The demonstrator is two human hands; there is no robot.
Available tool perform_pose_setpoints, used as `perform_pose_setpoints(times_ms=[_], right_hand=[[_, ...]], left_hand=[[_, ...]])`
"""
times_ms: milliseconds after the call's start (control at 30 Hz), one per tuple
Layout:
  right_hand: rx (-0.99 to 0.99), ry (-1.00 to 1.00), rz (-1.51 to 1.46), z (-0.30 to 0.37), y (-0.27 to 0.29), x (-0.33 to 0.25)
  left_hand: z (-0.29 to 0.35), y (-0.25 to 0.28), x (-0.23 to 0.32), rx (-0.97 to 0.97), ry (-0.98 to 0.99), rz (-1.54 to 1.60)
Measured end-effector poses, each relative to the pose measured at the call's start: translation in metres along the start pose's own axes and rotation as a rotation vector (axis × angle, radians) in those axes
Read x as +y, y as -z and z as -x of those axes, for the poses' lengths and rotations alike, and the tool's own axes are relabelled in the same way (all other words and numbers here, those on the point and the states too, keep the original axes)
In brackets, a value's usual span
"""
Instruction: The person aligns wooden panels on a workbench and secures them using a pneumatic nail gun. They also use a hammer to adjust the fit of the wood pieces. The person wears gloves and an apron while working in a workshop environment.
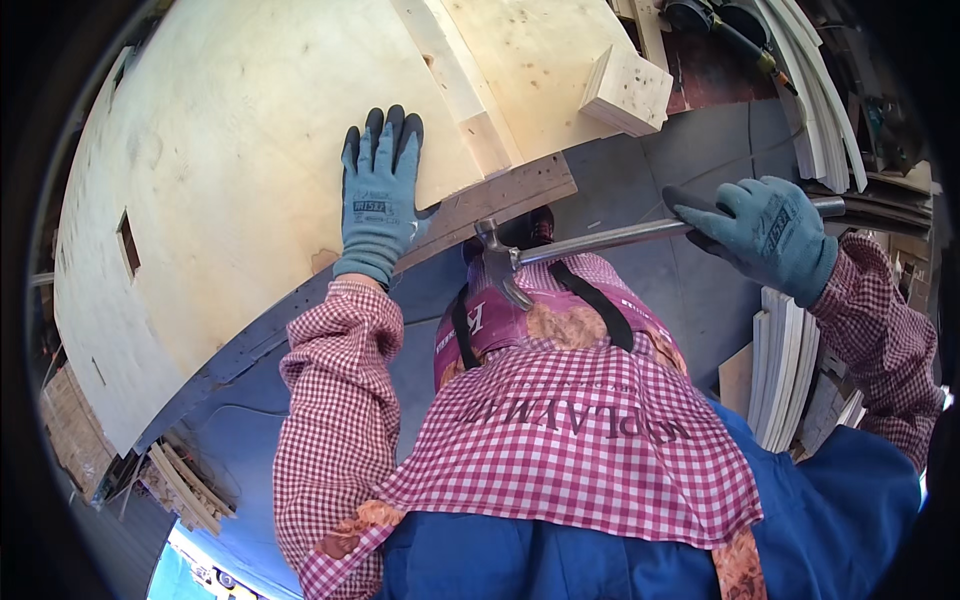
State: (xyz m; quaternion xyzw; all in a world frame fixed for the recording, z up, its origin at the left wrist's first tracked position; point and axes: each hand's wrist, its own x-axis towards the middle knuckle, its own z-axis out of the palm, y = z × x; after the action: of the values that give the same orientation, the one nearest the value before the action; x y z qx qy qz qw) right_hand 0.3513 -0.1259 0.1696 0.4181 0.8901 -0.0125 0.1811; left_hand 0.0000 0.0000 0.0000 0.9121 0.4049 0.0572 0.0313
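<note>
My left hand, in a teal work glove with dark fingertips, lies flat near the edge of a large pale plywood sheet, fingers stretched out. In my right hand, gloved alike, is a claw hammer with a metal handle. Its head points left and hangs in front of my checked apron, just below the bench edge. Beside my left hand a light wooden strip runs across the plywood to its near edge. A brown timber beam shows under the sheet's edge.
A stack of small wooden boards sits at the plywood's right edge. A corded tool lies at the top right. Long pale boards lean at the right, with more upright panels lower down. Scrap wood strips lie at the lower left.
</note>
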Motion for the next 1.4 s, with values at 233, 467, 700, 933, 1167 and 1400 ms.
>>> perform_pose_setpoints(times_ms=[233,467,700,933,1167,1400], right_hand=[[0.025,-0.004,0.102,-0.016,0.01,0.003],[0.044,0.047,0.154,-0.017,0.007,-0.007],[0.008,-0.057,0.048,0.006,-0.004,-0.014],[-0.022,0.015,0.01,0.009,0.011,-0.004],[0.017,-0.012,0.089,0.013,0.008,0.006],[-0.01,0.073,0.17,0.021,0.016,0.009]], left_hand=[[0.002,-0.001,-0.005,0.016,-0.014,-0.023],[0.006,-0.002,-0.006,0.065,-0.005,0.015],[-0.003,-0.006,0.001,0.083,-0.039,0.078],[0.022,0.015,0.008,-0.043,0.008,-0.019],[0.004,0.012,-0.001,-0.037,-0.044,-0.157],[-0.005,0.018,0.007,-0.059,-0.054,-0.043]])
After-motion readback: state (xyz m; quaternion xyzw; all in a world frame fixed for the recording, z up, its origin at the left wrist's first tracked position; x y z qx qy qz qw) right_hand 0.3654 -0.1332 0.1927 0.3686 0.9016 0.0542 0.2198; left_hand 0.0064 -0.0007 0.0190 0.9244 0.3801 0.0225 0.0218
